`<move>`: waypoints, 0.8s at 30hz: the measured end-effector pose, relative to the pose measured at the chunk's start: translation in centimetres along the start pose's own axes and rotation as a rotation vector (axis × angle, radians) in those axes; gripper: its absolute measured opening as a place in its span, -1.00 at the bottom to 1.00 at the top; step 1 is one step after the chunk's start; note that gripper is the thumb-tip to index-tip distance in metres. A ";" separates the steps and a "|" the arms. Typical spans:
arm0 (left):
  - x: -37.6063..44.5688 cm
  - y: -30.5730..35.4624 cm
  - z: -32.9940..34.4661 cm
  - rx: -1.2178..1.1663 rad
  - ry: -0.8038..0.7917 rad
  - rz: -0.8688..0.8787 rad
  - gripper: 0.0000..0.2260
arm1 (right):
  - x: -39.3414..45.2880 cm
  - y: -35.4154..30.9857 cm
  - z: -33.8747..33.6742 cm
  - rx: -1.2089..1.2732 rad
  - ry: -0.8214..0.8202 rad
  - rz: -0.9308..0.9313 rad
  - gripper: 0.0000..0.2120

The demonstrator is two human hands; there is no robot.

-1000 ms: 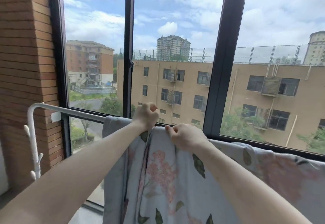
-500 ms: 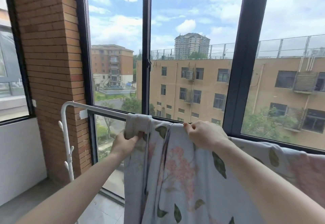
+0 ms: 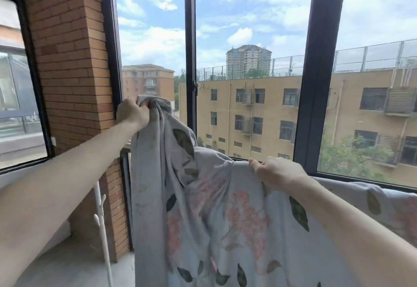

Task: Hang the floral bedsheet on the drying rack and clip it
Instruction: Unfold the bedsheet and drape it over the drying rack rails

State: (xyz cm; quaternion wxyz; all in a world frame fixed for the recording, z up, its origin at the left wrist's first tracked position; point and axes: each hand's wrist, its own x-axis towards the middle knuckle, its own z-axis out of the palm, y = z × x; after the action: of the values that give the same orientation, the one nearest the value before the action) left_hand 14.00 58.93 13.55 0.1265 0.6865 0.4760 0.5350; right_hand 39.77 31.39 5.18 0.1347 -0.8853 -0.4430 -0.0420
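Note:
The floral bedsheet (image 3: 216,219), pale grey with pink blossoms and dark green leaves, hangs in front of the window. My left hand (image 3: 133,113) grips a bunched corner of it and holds that corner raised high by the brick pillar. My right hand (image 3: 276,171) grips the sheet's top edge lower down, to the right. Of the white drying rack (image 3: 102,230) only the left upright with its small hooks shows; the sheet hides the top rail. No clip is in view.
A brick pillar (image 3: 74,83) stands close on the left. Dark-framed windows (image 3: 318,72) run directly behind the sheet, with buildings outside. A side window with a low white wall (image 3: 22,174) is at far left. Grey floor tiles (image 3: 74,268) lie below.
My left hand has slid left along the sheet and lifted its bunched corner well above the rail. My right hand keeps its grip on the top edge. The view has turned left and up.

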 end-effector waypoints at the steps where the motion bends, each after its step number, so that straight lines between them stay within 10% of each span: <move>1: 1.7 0.8 -0.8 0.023 0.026 -0.004 -0.71 | 0.1 0.1 -0.2 0.008 -0.027 0.024 -0.38; 10: 13.5 5.4 -1.9 -0.083 0.046 -0.082 -0.52 | 1.3 -0.5 -1.0 0.212 -0.210 0.223 -0.28; 16: 18.0 4.9 0.8 -0.028 0.019 -0.129 -0.52 | 3.2 -0.8 -0.8 0.226 -0.276 0.299 -0.59; 24: 22.1 -6.9 11.7 0.726 -0.554 0.162 -0.49 | 4.0 -2.8 -0.3 0.210 -0.307 0.363 -0.67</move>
State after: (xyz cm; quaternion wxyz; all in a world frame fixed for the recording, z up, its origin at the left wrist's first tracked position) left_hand 19.91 83.83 17.75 -0.0420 0.8383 0.5257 0.1383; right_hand 39.96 36.02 6.83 0.1624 -0.9274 -0.2942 0.1642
